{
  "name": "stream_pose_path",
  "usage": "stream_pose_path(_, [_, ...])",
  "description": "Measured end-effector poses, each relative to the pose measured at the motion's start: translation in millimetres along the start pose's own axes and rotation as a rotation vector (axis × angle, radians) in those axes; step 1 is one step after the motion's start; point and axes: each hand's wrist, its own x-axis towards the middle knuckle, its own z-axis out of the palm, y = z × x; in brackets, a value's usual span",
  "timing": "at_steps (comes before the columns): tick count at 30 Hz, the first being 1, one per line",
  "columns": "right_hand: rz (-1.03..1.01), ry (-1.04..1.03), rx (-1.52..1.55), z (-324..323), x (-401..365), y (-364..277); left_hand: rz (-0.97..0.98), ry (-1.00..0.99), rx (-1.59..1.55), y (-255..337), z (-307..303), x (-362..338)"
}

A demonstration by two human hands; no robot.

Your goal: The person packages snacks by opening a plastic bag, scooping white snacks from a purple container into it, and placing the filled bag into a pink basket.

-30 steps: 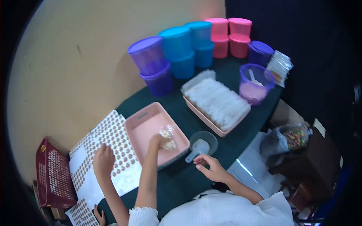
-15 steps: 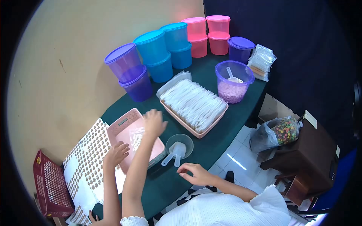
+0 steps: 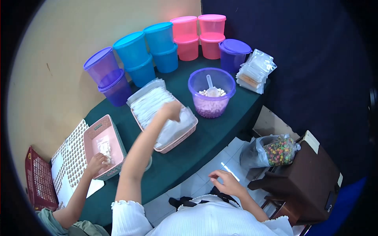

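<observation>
My left hand (image 3: 171,111) reaches over a pink basket (image 3: 178,146) packed with clear plastic bags (image 3: 151,106). Its fingers are curled down and closed at a plastic bag (image 3: 184,121) near the front of the stack; the fingertips are partly hidden. Loosely bent and holding nothing, my right hand (image 3: 226,183) hovers past the table edge, in front of my body. A clear bowl (image 3: 149,164) is mostly hidden behind my left forearm. To the right of the bags, a purple tub (image 3: 212,104) holds pale pieces and a white scoop (image 3: 210,82).
At left, another person's hand (image 3: 96,164) reaches into a pink basket (image 3: 94,135) holding a bag of white pieces (image 3: 104,148). Sticker sheets (image 3: 73,147) lie beside it. Lidded blue tubs (image 3: 136,51) and pink tubs (image 3: 186,35) stand behind. A bag of colourful pieces (image 3: 279,151) sits at right.
My left hand has moved from above the pink basket at left to the basket of plastic bags. The view has shifted right. The other person's hand is now at the bag of white pieces.
</observation>
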Motion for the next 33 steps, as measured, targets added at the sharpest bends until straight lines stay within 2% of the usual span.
stream_pose_path(1, [0.031,0.042,0.003,-14,-5,4,-0.048,0.067,-0.088,-11,-25,-3])
stream_pose_path(2, [0.063,0.084,0.004,-28,-10,8,0.026,0.185,-0.289,-35,-42,0])
stream_pose_path(3, [0.094,0.129,0.038,-39,-13,11,-0.007,0.395,-0.549,-30,-68,-23])
stream_pose_path(4, [0.09,0.127,0.031,-51,-16,11,0.133,0.622,-0.798,-34,-68,-27])
stream_pose_path(5, [0.083,0.19,0.027,-64,-18,11,0.281,0.715,-0.925,-13,-78,-47])
stream_pose_path(6, [0.072,0.254,0.022,-77,-18,13,0.309,0.588,-1.122,13,-79,-68])
stream_pose_path(7, [0.041,0.329,0.017,-87,-18,20,0.388,0.502,-0.993,40,-55,-71])
stream_pose_path(8, [0.031,0.328,0.013,-98,-15,18,0.263,0.204,-0.883,83,-47,-91])
stream_pose_path(9, [0.014,0.37,0.051,-110,-14,10,0.587,0.145,-0.797,111,-31,-88])
stream_pose_path(10, [-0.004,0.416,0.088,-121,-11,5,0.758,0.048,-1.012,139,6,-76])
stream_pose_path(11, [-0.014,0.363,0.129,-130,-10,8,0.697,-0.007,-1.089,162,31,-72])
stream_pose_path(13, [-0.035,0.171,0.046,-146,-4,3,0.5,0.113,-1.27,188,62,-59])
stream_pose_path(14, [-0.006,0.058,0.019,-149,0,2,0.404,0.212,-1.299,194,63,-56])
stream_pose_path(16, [0.007,-0.126,0.048,-146,9,12,0.293,0.262,-1.32,195,67,-42])
stream_pose_path(17, [0.038,-0.153,0.07,-142,16,17,0.309,0.254,-1.323,195,63,-31])
stream_pose_path(20, [0.05,-0.118,0.085,-154,42,23,0.313,0.317,-1.266,193,39,0])
stream_pose_path(22, [0.039,-0.106,0.054,-173,60,28,0.349,0.447,-1.168,191,22,20])
stream_pose_path(26, [0.075,-0.037,0.017,-198,96,39,0.289,0.57,-1.227,180,6,44])
stream_pose_path(28, [-0.079,-0.072,-0.025,-203,114,44,0.27,0.543,-1.254,169,4,50])
stream_pose_path(29, [-0.098,-0.031,0.015,-202,121,44,0.255,0.516,-1.281,162,4,52])
stream_pose_path(33, [-0.086,-0.081,0.035,-205,147,49,0.248,0.497,-1.344,139,7,57])
